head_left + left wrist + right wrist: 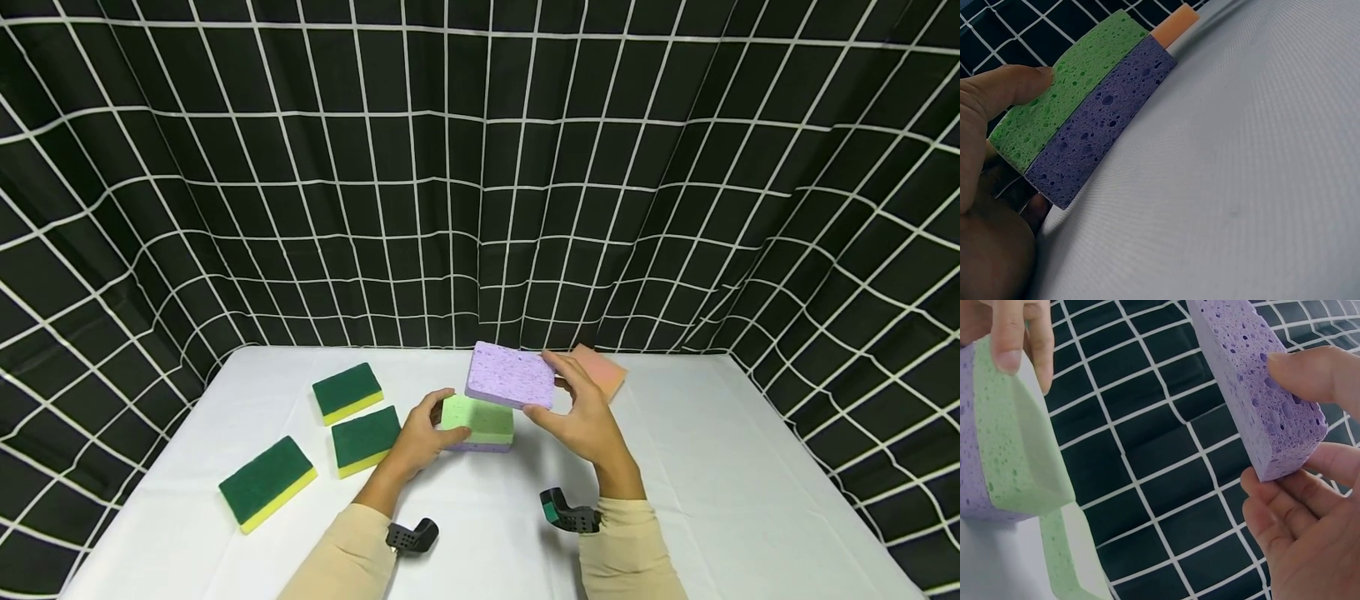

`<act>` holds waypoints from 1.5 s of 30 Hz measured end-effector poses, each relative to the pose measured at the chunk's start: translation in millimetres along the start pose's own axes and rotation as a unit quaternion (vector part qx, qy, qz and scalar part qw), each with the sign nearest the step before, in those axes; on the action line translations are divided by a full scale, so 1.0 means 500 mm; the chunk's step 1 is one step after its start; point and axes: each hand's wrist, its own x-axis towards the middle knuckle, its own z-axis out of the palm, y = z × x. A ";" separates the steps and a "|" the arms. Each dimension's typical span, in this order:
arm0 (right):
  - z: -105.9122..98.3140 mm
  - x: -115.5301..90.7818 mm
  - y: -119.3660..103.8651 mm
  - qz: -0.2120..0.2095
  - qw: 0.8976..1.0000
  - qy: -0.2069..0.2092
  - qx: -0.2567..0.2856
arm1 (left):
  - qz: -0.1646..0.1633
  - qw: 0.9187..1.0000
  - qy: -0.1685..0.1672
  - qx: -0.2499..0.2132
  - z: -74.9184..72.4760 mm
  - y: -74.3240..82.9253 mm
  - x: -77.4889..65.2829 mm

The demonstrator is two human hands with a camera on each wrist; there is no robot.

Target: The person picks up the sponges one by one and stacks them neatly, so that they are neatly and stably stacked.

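My right hand pinches a purple sponge by its right end and holds it tilted in the air. Below it, a green sponge lies on top of another purple sponge. My left hand grips this stack at its left end. In the left wrist view the thumb presses on the green layer, and the other fingers are partly hidden behind the stack. The right wrist view shows a second green sponge beyond the stack; the raised purple sponge hides that spot in the head view.
Several green-and-yellow scouring sponges lie on the left of the white table. An orange sponge lies at the back, behind my right hand. Black cloth with a white grid surrounds the table's back and sides.
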 end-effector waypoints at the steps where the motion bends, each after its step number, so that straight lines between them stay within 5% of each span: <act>1: 0.001 0.001 0.001 0.000 1.000 -0.001 -0.002 | 0.002 1.000 0.001 0.002 -0.001 -0.001 0.000; 12: 0.013 0.005 0.013 0.006 1.000 -0.007 -0.019 | -0.003 1.000 0.008 0.005 0.001 0.022 0.001; 24: 0.037 0.003 0.018 0.042 0.998 -0.017 -0.042 | 0.010 1.000 0.001 0.007 -0.002 0.009 0.002; 32: 0.060 -0.001 0.107 0.049 0.998 -0.016 -0.042 | -0.003 1.000 0.004 -0.007 -0.003 0.006 0.001; 45: 0.085 -0.012 0.130 0.061 0.996 -0.036 -0.059 | -0.003 1.000 0.004 0.004 0.000 0.020 -0.010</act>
